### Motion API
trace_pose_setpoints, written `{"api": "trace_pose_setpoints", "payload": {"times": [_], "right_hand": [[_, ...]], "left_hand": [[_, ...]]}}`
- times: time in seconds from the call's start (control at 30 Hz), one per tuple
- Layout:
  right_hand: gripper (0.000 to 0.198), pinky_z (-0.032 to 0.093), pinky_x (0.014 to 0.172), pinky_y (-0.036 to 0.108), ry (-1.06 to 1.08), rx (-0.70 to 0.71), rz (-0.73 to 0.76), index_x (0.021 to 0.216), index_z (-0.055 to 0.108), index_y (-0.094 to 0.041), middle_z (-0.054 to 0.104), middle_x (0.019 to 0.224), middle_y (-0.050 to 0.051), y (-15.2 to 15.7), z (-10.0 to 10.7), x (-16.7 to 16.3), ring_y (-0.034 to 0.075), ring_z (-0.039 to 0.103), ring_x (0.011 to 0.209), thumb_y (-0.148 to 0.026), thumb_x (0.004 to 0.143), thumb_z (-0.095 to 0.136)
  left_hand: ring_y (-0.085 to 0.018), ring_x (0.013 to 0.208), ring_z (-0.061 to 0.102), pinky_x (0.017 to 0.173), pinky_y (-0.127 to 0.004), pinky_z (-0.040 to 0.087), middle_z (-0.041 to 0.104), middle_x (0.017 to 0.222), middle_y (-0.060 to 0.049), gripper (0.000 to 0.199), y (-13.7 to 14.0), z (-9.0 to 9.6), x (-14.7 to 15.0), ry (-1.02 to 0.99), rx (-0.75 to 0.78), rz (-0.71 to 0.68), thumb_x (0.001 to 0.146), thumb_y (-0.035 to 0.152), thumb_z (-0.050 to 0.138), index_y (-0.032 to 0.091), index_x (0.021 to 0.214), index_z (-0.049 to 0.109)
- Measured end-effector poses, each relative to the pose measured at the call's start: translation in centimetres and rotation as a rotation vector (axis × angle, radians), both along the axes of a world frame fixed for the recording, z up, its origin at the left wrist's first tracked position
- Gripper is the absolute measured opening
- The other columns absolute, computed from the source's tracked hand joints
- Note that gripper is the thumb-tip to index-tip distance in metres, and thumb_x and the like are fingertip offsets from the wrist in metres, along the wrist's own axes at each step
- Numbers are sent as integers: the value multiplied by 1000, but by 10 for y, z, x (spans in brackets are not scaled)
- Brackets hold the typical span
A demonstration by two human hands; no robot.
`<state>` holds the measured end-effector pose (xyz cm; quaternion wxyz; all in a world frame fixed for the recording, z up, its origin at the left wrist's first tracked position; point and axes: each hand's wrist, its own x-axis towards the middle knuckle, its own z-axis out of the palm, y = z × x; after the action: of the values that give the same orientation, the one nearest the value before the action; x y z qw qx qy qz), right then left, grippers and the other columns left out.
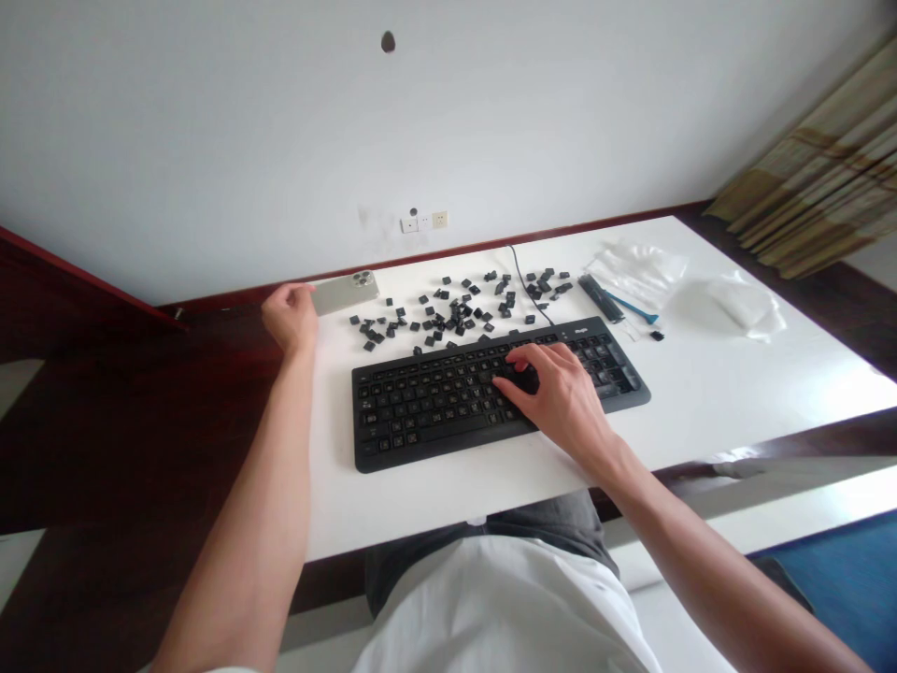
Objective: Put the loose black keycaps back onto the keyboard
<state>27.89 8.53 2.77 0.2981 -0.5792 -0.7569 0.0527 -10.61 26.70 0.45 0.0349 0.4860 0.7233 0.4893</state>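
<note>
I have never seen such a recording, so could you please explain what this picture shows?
No machine is here: a person uses two bare hands. This view comes from a camera worn on the head, looking forward and down. On the white table lie a black keyboard, many loose keycaps, a phone, a blue tool and crumpled plastic. The right hand is over the keyboard, its thumb and forefinger apart. The left hand is at the phone's left end; I cannot tell whether it grips it.

Saw on the white surface [735, 388] a black keyboard [448, 404], with loose keys [459, 316] scattered beyond it, a phone [343, 293] at the far left corner, and a blue tool [632, 307] beside crumpled plastic [641, 268].
</note>
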Motion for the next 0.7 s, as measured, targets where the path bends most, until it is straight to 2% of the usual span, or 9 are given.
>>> {"api": "trace_pose_setpoints", "payload": {"times": [0.13, 0.27, 0.43, 0.7], "right_hand": [[10, 57, 79, 45, 12, -11, -3, 106, 72, -25, 77, 92, 8, 1, 0, -1, 32, 68, 94, -30, 97, 68], [12, 59, 80, 44, 56, -23, 31, 106, 73, -25, 78, 93, 8, 1, 5, 2, 31, 69, 94, -25, 96, 67], [21, 63, 88, 44, 177, -130, 124, 115, 74, -25, 80, 106, 6, 6, 13, 19, 27, 75, 95, -24, 95, 70], [14, 64, 84, 38, 190, -254, 209, 106, 78, -24, 82, 106, 3, 19, 20, 29, 24, 78, 92, -26, 93, 72]], "left_hand": [[-22, 86, 69, 86, -29, 53, 76, 88, -5, 24, 0, 0, 0, -1, -5, 3, 86, 18, 50, 19, 87, 75], [-22, 86, 69, 86, -28, 53, 76, 87, -5, 25, 1, -1, -1, -11, 13, -1, 86, 17, 50, 18, 87, 75], [-20, 82, 69, 84, -27, 53, 76, 86, -5, 28, 1, -2, -1, -19, 24, -10, 85, 18, 49, 16, 88, 78], [-20, 84, 67, 82, -26, 50, 73, 83, -4, 24, -1, 2, 1, -13, -5, 1, 85, 19, 50, 18, 85, 74]]}}
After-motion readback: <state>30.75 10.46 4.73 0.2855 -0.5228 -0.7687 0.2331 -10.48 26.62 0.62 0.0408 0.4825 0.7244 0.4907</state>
